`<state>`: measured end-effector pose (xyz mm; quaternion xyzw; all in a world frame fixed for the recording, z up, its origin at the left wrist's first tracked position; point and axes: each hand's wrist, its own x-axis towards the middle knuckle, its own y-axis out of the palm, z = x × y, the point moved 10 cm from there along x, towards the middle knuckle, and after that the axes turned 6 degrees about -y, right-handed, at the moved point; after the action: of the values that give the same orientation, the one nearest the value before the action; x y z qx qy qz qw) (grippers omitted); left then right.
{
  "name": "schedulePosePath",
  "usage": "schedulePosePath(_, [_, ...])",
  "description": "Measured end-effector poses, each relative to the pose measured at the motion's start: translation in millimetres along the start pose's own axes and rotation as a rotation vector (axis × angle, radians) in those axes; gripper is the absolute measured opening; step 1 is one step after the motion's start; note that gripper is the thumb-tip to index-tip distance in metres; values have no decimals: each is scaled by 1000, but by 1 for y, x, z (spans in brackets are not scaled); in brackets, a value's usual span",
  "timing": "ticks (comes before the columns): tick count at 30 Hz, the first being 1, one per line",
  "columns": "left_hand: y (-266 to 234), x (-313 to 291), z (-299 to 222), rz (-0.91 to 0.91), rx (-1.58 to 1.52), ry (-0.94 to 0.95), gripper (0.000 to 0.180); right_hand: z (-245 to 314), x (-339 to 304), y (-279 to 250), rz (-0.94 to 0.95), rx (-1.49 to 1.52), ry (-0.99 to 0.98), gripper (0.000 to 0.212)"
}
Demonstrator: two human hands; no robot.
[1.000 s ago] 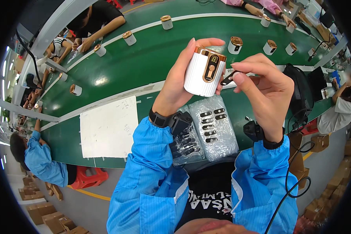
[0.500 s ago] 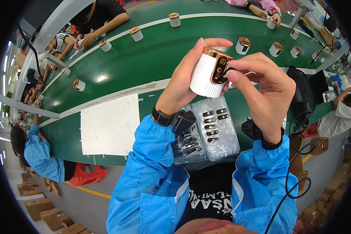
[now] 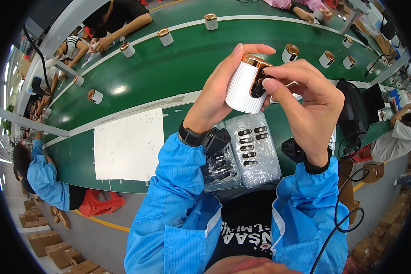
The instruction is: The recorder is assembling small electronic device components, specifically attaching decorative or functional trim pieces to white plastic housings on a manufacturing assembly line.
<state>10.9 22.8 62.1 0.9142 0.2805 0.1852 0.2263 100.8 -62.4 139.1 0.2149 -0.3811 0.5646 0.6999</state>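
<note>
My left hand wraps round a white ribbed cylindrical device with a shiny copper-coloured top, holding it tilted above the table's near side. A black oval panel lies along the device's right-facing side. My right hand pinches at this panel with thumb and forefinger, partly covering it; whether it is seated flat is hidden. Below my hands, several similar black oval pieces lie in rows on a bubble-wrap sheet. More dark pieces lie on plastic wrap, left of them, partly behind my left wrist.
Several like devices stand spaced along the green belt. A white paper sheet is taped on the table at left. A black bag and a hanging cable are at right. Co-workers sit around the line.
My right fingers have shifted up along the device's panel, and black now covers the lit display seen before. The devices on the belt have moved slightly to the right.
</note>
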Motion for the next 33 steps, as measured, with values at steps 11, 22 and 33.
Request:
schedulePosePath(11, [-1, 1, 2, 11, 9, 11, 57, -4, -1, 0, 33, -9, 22, 19])
schedulePosePath(22, [8, -3, 3, 36, 44, -21, 58, -44, -10, 14, 378, 116, 243, 44])
schedulePosePath(33, [-7, -6, -16, -85, 786, 253, 69, -67, -1, -1, 297, 88, 243, 39])
